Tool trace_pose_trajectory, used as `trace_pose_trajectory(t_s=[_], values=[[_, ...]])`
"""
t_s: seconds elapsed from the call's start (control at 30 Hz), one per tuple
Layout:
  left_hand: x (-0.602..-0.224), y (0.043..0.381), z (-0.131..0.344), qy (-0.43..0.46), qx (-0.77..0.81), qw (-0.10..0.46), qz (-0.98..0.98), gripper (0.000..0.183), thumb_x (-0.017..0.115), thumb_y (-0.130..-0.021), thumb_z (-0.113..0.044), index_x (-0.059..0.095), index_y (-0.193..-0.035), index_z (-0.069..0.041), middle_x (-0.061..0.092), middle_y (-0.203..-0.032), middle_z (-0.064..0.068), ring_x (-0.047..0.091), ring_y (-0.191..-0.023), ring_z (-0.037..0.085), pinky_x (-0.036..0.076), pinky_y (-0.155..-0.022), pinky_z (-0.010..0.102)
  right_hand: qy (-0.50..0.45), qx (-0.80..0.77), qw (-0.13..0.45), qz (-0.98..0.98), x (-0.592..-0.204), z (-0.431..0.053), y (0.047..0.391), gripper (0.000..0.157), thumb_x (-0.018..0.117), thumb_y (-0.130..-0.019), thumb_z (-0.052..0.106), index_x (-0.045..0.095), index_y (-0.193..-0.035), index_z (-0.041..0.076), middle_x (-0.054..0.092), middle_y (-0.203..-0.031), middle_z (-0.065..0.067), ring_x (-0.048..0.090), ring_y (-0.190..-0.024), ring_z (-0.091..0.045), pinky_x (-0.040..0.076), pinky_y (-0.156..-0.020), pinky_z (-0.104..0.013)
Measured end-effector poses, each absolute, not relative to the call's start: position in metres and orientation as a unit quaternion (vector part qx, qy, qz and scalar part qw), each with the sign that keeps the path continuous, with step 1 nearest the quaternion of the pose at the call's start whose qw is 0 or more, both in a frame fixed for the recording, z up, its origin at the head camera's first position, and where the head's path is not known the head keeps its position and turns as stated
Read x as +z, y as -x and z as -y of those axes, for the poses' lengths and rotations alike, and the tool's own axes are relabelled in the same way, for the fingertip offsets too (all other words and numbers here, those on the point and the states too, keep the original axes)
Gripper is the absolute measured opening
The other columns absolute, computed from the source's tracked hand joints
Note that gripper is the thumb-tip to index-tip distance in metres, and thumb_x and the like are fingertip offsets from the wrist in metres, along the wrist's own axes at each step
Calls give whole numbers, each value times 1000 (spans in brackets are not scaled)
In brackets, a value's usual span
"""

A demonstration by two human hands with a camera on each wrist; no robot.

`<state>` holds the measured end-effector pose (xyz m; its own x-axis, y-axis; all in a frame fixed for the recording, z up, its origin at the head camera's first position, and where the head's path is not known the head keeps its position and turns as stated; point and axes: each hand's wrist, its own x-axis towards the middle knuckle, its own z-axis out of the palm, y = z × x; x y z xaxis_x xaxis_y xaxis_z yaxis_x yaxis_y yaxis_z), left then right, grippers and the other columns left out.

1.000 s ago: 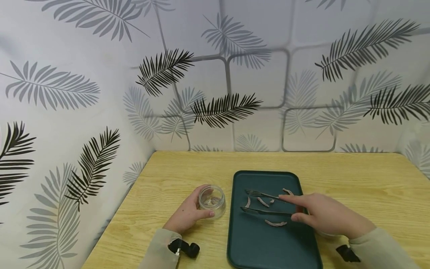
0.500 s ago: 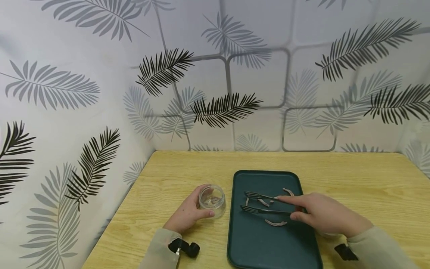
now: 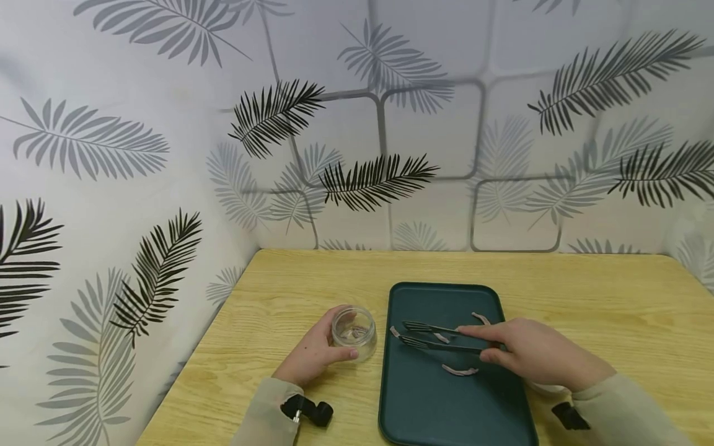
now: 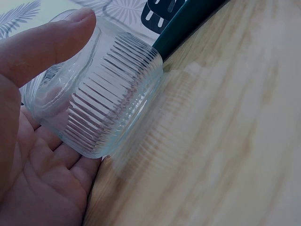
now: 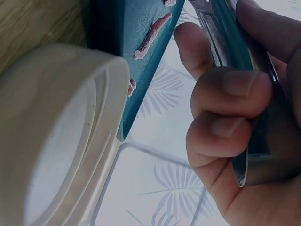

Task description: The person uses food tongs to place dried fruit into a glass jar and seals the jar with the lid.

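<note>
In the head view my left hand (image 3: 312, 358) holds a small clear glass jar (image 3: 365, 352) left of the tray, thumb on the near side. The left wrist view shows the jar's ribbed wall (image 4: 110, 89) beside the palm. A few brownish strips (image 3: 357, 332) lie inside it. My right hand (image 3: 538, 352) grips metal tongs (image 3: 440, 345) with slotted ends, arms spread, over the dark green tray (image 3: 446, 409). One strip (image 3: 395, 332) lies just left of the tong tips, near the tray's left rim. Another strip (image 3: 460, 371) lies below the tongs.
A white round lid (image 5: 56, 132) stands close under my right wrist, right of the tray; my hand mostly hides it in the head view. One more strip (image 3: 481, 318) lies near the tray's right side. The wooden table (image 3: 312, 272) meets a leaf-patterned wall behind.
The tong tips have moved slightly left and drawn closer together. The strip that lay between them now lies farther left, beyond the tips. My left hand and the jar stay put.
</note>
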<state>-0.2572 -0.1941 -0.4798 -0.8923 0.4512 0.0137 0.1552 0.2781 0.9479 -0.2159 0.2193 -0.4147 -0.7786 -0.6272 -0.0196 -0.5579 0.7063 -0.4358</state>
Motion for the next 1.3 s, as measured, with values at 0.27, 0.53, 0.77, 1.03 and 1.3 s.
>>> trace_pose_trajectory(t_s=[0.27,0.53,0.77,1.03,1.3], values=[[-482,259,194,-193,569,128,-789,85,85,-85,-21,36,-154,-27,44,-155,3,39,-142,19,32,-114,45,332,-201,65,-919,-414,-218,215,52,67,-98,29,54,-148,33,44,-58,16,35,-47,-1,37,-53,-25],[-479,256,192,-187,568,130,-791,86,84,-85,-20,34,-156,-24,44,-155,4,40,-142,19,31,-114,45,342,-191,30,-919,-413,-218,213,52,70,-96,24,57,-146,32,43,-59,20,35,-47,1,36,-50,-23],[-479,256,192,-185,566,129,-793,86,84,-85,-20,35,-155,-24,44,-154,3,39,-143,20,30,-115,46,342,-209,22,-916,-408,-217,212,51,69,-97,21,57,-147,28,52,-67,20,36,-47,1,37,-51,-23],[-482,259,192,-187,566,134,-792,86,84,-86,-22,34,-156,-23,44,-155,3,38,-144,20,30,-115,46,353,-215,-11,-911,-399,-207,211,51,67,-99,25,54,-148,33,72,-117,5,52,-63,5,39,-57,-24],[-483,259,193,-193,567,126,-791,83,84,-85,-22,37,-154,-25,45,-154,4,39,-143,21,30,-115,47,373,-223,-35,-900,-392,-188,211,52,68,-98,26,55,-147,32,71,-101,17,50,-62,4,39,-57,-24]])
